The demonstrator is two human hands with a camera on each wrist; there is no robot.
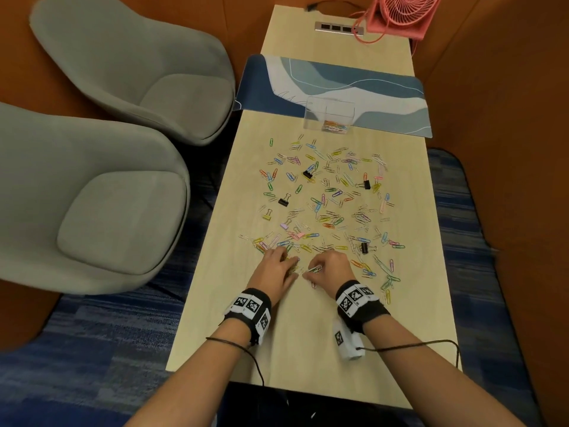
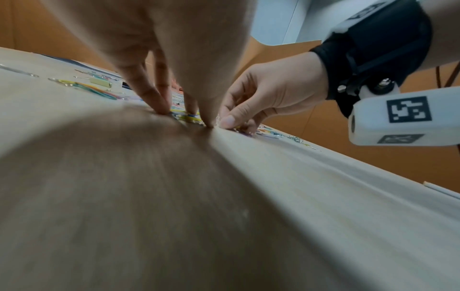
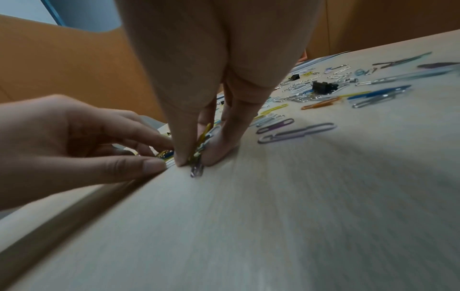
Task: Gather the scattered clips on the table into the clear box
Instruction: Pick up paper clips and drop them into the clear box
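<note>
Coloured paper clips [image 1: 329,198] and a few binder clips [image 1: 283,201] lie scattered over the middle of the wooden table [image 1: 215,334]. The clear box [image 1: 331,114] stands at the far side with some clips inside. Both hands work at the near edge of the scatter. My left hand [image 1: 284,263] has its fingertips [image 2: 161,110] down on a small heap of clips [image 2: 189,117], fingers curled round them. My right hand [image 1: 317,268] pinches a bunch of clips [image 3: 200,145] between thumb and fingers, tips touching the table.
A blue patterned mat [image 1: 338,84] lies behind the box. A pink fan [image 1: 403,13] and a socket strip [image 1: 338,28] sit at the table's far end. Two grey chairs [image 1: 92,195] stand to the left. Bare wood lies between the hands and the near edge.
</note>
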